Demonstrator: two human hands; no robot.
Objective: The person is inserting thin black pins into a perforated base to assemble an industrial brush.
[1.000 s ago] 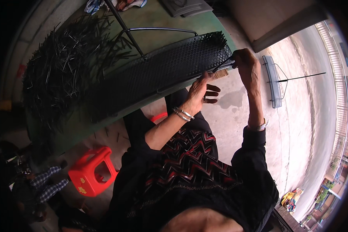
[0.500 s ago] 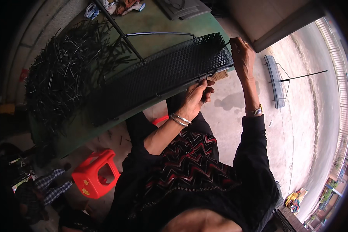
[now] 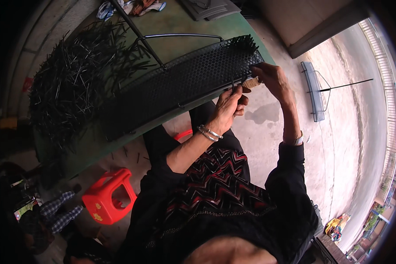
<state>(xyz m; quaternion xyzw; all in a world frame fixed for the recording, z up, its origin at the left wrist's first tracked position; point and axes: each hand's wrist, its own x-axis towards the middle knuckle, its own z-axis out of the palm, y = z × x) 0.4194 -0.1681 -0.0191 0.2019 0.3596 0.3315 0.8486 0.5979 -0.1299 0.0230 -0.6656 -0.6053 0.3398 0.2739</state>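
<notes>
A long black panel [image 3: 171,83] full of round holes lies slantwise along the near edge of the green table [image 3: 193,22]. Short black strips [image 3: 243,45] stand up in a dense tuft at its far right end. My left hand [image 3: 228,108] is closed around a few thin black strips, their ends poking up by the panel's near edge. At the panel's right end, my right hand [image 3: 275,83] has its fingers pinched together close to the near rim; whatever is between them is hidden. A big heap of loose black strips [image 3: 72,79] covers the table's left side.
A dark rod [image 3: 138,33] with a curved brace [image 3: 185,36] rises from the panel. Cloths [image 3: 132,9] and grey flat sheets [image 3: 211,9] lie at the back. A red stool [image 3: 112,196] stands at lower left near another person [image 3: 59,211]. Another panel with a pole [image 3: 312,92] rests on the ground at right.
My right hand has come down from above the panel's far right corner to its near rim. My left hand has shifted slightly right with its strips.
</notes>
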